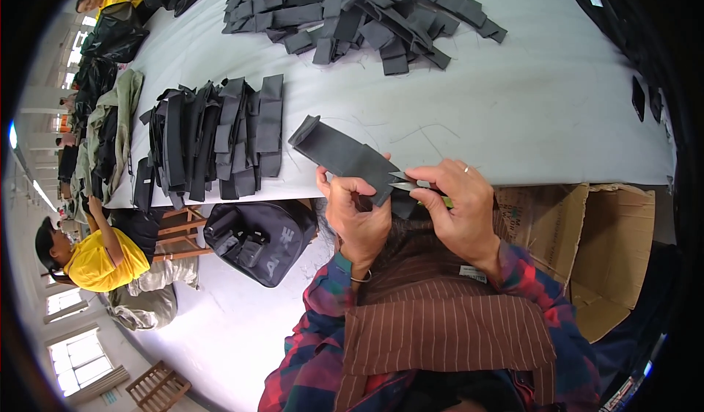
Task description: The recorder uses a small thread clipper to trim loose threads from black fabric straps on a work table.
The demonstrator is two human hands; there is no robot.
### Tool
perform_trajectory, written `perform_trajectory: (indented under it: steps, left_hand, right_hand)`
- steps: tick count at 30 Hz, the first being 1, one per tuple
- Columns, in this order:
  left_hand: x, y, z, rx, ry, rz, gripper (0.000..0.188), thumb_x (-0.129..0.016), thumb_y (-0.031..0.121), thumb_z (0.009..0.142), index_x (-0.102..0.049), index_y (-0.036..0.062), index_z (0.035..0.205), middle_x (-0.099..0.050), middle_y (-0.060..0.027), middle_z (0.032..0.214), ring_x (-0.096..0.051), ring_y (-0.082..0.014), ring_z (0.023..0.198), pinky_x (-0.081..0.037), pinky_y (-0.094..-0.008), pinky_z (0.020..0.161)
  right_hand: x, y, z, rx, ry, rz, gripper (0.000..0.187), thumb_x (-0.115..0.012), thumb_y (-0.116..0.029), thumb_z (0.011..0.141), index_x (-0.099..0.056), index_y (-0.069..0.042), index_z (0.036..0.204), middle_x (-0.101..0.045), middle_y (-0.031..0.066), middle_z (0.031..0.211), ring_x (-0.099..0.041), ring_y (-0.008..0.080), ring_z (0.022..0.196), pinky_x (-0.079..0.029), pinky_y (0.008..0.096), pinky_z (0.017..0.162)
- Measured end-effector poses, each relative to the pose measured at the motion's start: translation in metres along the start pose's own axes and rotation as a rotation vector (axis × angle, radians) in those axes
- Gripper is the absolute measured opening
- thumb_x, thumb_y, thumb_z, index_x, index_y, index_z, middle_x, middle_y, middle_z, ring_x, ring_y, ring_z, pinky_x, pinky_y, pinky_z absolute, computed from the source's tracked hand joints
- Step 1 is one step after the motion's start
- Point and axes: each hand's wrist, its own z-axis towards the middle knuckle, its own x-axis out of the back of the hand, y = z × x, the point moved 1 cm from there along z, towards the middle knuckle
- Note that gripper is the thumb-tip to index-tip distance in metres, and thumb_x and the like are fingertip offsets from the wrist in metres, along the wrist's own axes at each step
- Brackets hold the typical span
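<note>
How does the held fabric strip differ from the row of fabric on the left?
The held strip slants; pieces in the fabric row mostly run near to far. The left hand grips the held strip, with snips in the right hand close to it; the fabric row lies untouched on the table. The fabric row bunches many lengths side by side, covering more area than the held strip. Both are dark grey fabric.

Free tabletop (543, 111) rightward, stacked strips (229, 141) leftward

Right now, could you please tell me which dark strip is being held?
The strip in the left hand, at the snips; those in the heap and row lie unheld on the table.
</note>
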Motion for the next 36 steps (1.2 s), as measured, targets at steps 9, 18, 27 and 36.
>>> perform_trajectory:
  steps: [9,18,27,36]
  left_hand:
    - [-0.004,0.002,-0.001,-0.077,0.054,0.233,0.036,-0.070,-0.005,0.075,-0.040,0.0124,0.087,-0.072,-0.0114,0.088,-0.069,-0.0234,0.097,-0.006,-0.0483,0.114]
    - [-0.008,-0.004,-0.004,-0.089,0.136,0.228,0.035,-0.070,-0.004,0.069,-0.042,0.0140,0.080,-0.073,-0.0074,0.095,-0.063,-0.0199,0.092,-0.013,-0.0493,0.110]
    - [-0.004,0.001,-0.003,-0.072,0.054,0.300,0.037,-0.069,-0.006,0.076,-0.039,0.0116,0.088,-0.070,-0.0171,0.097,-0.068,-0.0234,0.099,-0.023,-0.0458,0.110]
    - [-0.001,-0.014,-0.002,0.159,-0.023,-0.224,0.033,-0.059,-0.016,0.076,-0.038,0.0078,0.087,-0.061,-0.0185,0.111,-0.067,-0.0238,0.098,-0.050,-0.0203,0.067]
  right_hand:
    - [-0.022,0.000,-0.011,-0.206,0.149,0.186,0.018,-0.070,-0.009,0.079,-0.064,-0.009,0.095,-0.061,0.0066,0.077,-0.059,0.0246,0.065,-0.044,0.0334,0.057]
    - [-0.030,-0.002,-0.016,-0.283,0.204,0.268,0.018,-0.070,-0.010,0.082,-0.064,-0.008,0.098,-0.064,0.0072,0.080,-0.062,0.0233,0.064,-0.047,0.0302,0.055]
    - [-0.028,0.004,-0.014,-0.241,0.176,0.248,0.016,-0.069,-0.006,0.082,-0.066,-0.005,0.097,-0.065,0.0079,0.078,-0.063,0.0203,0.063,-0.047,0.0275,0.056]
    - [-0.007,0.008,-0.004,-0.162,-0.057,0.386,0.018,-0.070,-0.003,0.079,-0.066,-0.004,0.096,-0.066,0.0087,0.081,-0.062,0.0174,0.064,-0.047,0.0265,0.058]
